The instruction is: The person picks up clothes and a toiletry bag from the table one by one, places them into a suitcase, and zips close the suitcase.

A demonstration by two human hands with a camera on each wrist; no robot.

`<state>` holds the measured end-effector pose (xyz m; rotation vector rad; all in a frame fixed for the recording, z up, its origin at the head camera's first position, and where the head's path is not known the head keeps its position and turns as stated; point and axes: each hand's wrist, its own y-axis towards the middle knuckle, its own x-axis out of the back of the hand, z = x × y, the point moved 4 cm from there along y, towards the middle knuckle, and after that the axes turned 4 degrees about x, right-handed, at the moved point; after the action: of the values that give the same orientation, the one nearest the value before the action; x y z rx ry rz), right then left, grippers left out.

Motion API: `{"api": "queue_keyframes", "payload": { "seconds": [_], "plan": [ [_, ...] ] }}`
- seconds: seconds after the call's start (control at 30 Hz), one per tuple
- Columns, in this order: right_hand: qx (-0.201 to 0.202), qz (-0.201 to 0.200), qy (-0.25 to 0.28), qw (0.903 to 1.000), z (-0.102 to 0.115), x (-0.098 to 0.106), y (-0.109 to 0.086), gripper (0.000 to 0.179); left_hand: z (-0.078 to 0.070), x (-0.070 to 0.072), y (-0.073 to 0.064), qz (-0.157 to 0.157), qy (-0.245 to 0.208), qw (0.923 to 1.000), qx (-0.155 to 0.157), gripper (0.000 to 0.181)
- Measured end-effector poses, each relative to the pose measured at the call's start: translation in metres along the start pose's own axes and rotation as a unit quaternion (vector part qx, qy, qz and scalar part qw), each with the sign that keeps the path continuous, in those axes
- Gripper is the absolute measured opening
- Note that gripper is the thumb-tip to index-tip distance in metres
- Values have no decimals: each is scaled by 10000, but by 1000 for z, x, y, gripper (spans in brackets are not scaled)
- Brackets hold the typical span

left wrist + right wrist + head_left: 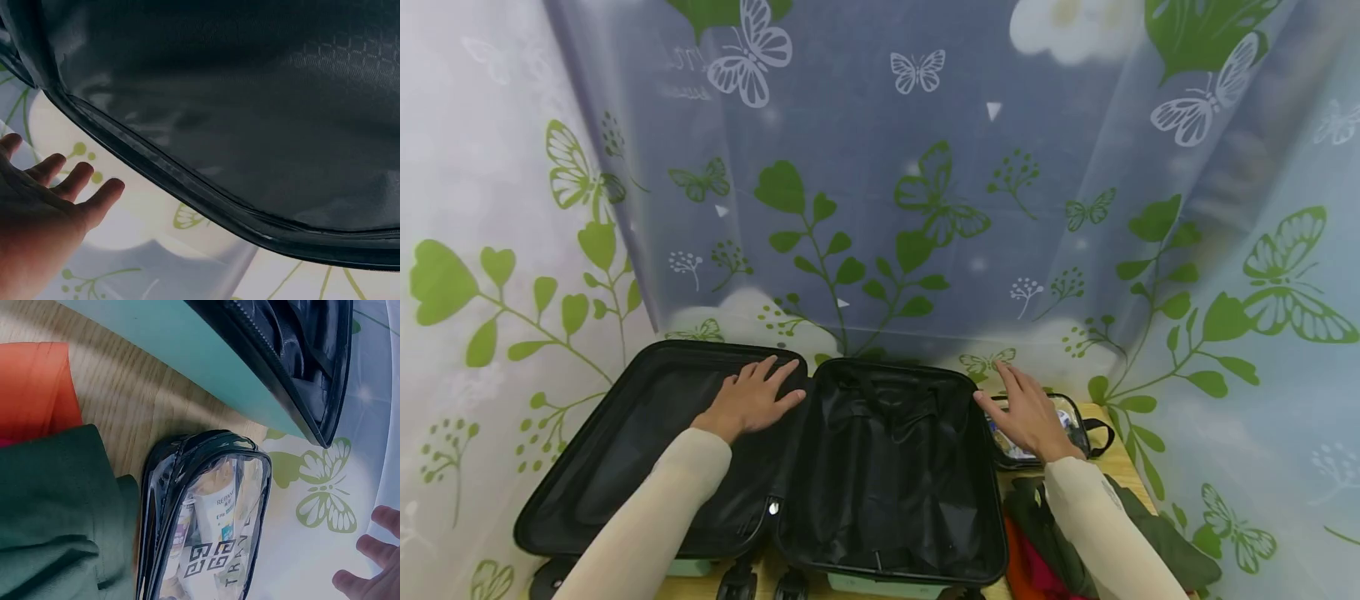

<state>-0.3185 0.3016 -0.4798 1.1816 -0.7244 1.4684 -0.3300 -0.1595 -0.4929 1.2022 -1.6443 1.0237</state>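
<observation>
A suitcase lies spread wide, its black-lined left half [700,467] and right half [895,475] side by side. My left hand [751,398], fingers spread, hovers over the left half near its far rim and the hinge side. In the left wrist view that hand [56,206] holds nothing. My right hand [1026,412] reaches past the right half's outer edge, fingers extended, above a clear toiletry bag [1071,417]. The right wrist view shows tubes [215,506] inside the bag and my fingertips [353,584] apart from it.
Folded dark green clothing [1157,525] and orange clothing [1022,550] lie on the wooden table [119,381] at the right, partly under my right forearm. A butterfly-and-leaf patterned curtain [865,208] hangs behind and along both sides. Suitcase wheels [737,579] show at the near edge.
</observation>
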Motion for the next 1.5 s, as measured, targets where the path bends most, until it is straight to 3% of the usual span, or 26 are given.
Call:
{"api": "queue_keyframes", "payload": {
  "seconds": [0.57,0.8,1.5],
  "plan": [
    [-95,-65,165,9998,-8,-2,-18,84,-11,-6,-11,201,94,9997,-129,75],
    [-191,102,110,9997,-13,-3,-28,84,-13,-12,-14,328,55,9993,-173,76],
    [-257,8,183,9995,-13,-11,-48,84,-17,-21,-25,266,219,9994,-60,75]
  ]
}}
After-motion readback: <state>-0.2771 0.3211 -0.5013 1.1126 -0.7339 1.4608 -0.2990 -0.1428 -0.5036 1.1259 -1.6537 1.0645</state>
